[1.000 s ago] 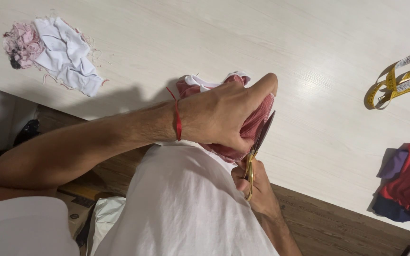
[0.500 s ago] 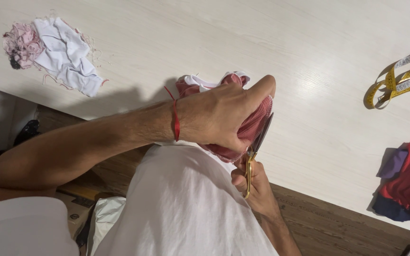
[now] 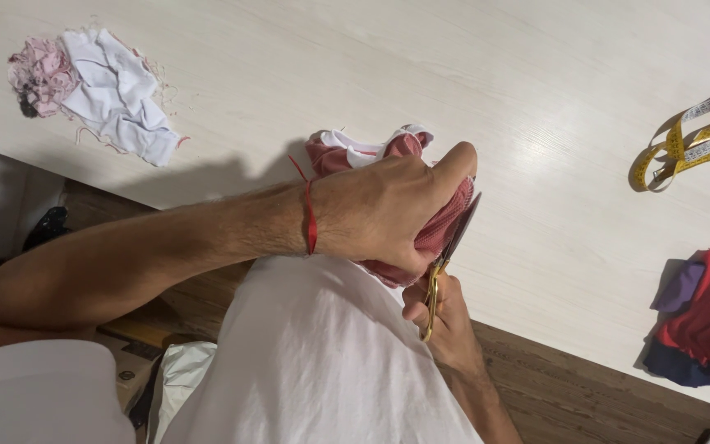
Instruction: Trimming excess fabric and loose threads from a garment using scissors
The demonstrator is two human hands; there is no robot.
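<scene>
My left hand (image 3: 388,210), with a red string around its wrist, grips a bunched piece of dusty-pink fabric with a white edge (image 3: 445,226) at the near edge of the pale wooden table (image 3: 371,74). My right hand (image 3: 445,316) sits just below it and holds gold-handled scissors (image 3: 447,255). Their blades point up along the right side of the pink fabric, touching it. A white cloth (image 3: 322,362) hangs down from under my left hand toward my lap.
A heap of white and pink fabric scraps (image 3: 92,86) lies at the table's far left. A yellow and white tape measure (image 3: 696,140) is coiled at the right. Red, purple and navy cloth (image 3: 700,316) is piled at the right edge.
The scissors have shifted slightly along the fabric's edge. Both hands stay in nearly the same place.
</scene>
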